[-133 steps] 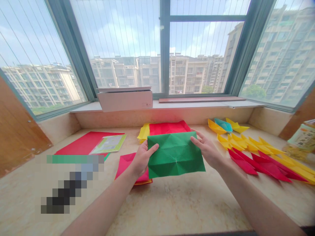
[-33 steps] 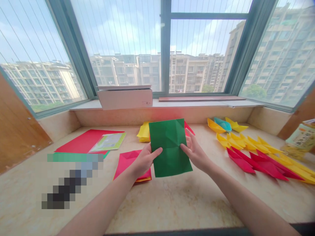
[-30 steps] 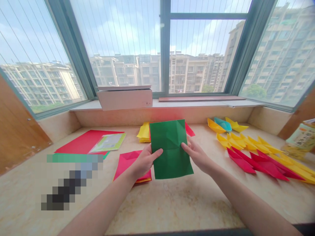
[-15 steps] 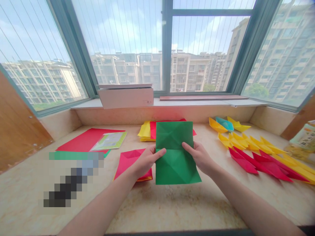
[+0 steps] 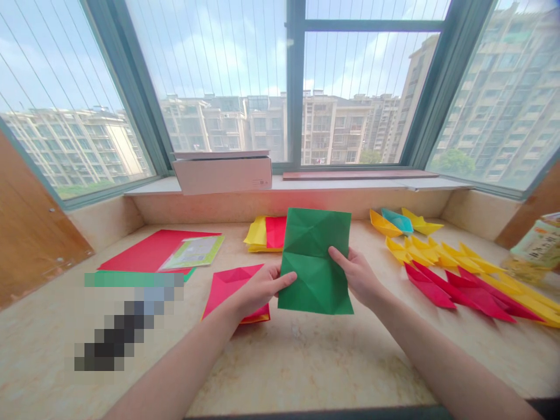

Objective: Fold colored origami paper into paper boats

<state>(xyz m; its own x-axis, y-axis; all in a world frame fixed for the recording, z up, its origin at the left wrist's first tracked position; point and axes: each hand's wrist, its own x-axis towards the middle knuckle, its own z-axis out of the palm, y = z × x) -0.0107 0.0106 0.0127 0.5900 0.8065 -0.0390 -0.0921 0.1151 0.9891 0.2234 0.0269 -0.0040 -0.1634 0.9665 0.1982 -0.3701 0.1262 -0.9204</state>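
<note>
A green sheet of paper [image 5: 315, 280] with crossing crease lines is held up above the counter, tilted slightly clockwise. My left hand [image 5: 266, 284] grips its lower left edge, thumb on the front and fingers behind. On the right edge, my right hand [image 5: 356, 271] pinches it the same way, a little higher. Behind my left hand and wrist lies a stack of pink-red creased paper [image 5: 230, 286] with some yellow showing beneath. Farther back, yellow paper [image 5: 256, 233] and red paper [image 5: 275, 232] are piled, partly hidden by the green sheet.
Folded paper boats stand at the right: yellow [image 5: 431, 252], red [image 5: 479, 296] and a blue one [image 5: 397, 221]. A clear container [image 5: 536, 245] is at the far right. Red sheets [image 5: 135, 251] and a plastic packet [image 5: 192, 252] lie left, near a blurred-out object [image 5: 122, 326]. A white box [image 5: 223, 175] sits on the sill.
Both hands have lifted the green sheet slightly and tilted it clockwise. Its top has shifted right, showing less of the red paper behind it. Both hands keep their hold.
</note>
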